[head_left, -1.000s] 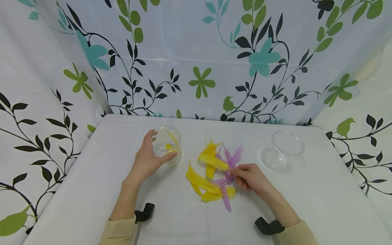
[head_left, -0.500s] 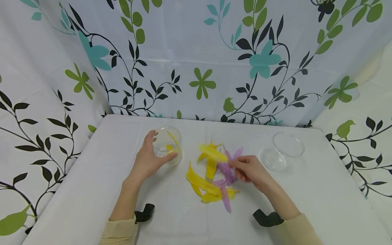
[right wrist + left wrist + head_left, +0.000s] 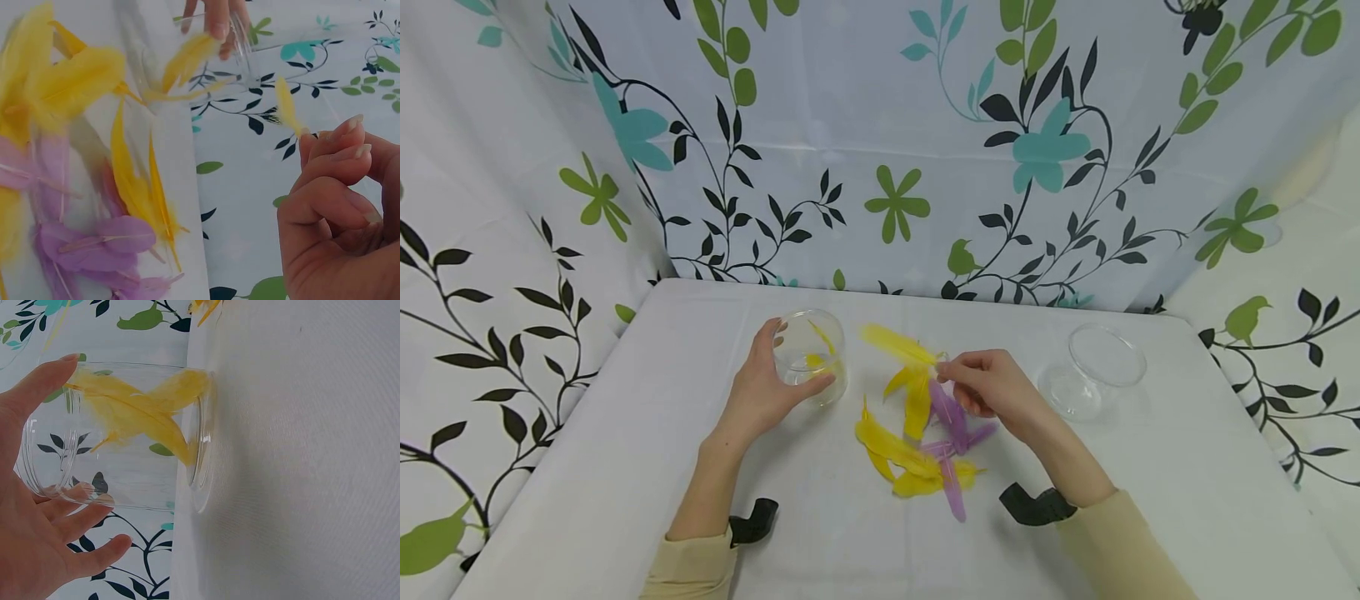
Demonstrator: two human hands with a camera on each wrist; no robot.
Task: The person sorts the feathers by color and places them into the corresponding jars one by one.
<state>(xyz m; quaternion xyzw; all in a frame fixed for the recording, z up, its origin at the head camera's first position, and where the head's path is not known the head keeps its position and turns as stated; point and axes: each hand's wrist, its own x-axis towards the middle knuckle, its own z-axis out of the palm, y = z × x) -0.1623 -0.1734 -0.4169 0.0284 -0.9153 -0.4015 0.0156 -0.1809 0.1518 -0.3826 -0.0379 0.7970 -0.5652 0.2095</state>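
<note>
By the right hand (image 3: pixel 996 387), just above the feather pile (image 3: pixel 895 445), a yellow feather (image 3: pixel 897 343) is pinched at one end; on the table (image 3: pixel 827 525), a clear cup (image 3: pixel 801 348) is clasped pretty wide by the left hand (image 3: pixel 760 392) (so it's steadied, presumably).

There were two hands, one left hand (image 3: pixel 763 393) and one right hand (image 3: pixel 992 387), plus two sleeves (image 3: pixel 692 571) and two black mounts (image 3: pixel 756 521). Jars numbered two: one held jar (image 3: pixel 797 346) and one other jar (image 3: pixel 1092 371). Two jarred feathers (image 3: pixel 125 406) showed, and one pinched feather (image 3: pixel 895 342). At least four loose yellow feathers (image 3: pixel 917 406) and three purple feathers (image 3: pixel 952 492) lay on one table (image 3: pixel 835 533); overlaps hid exact totals.
</note>
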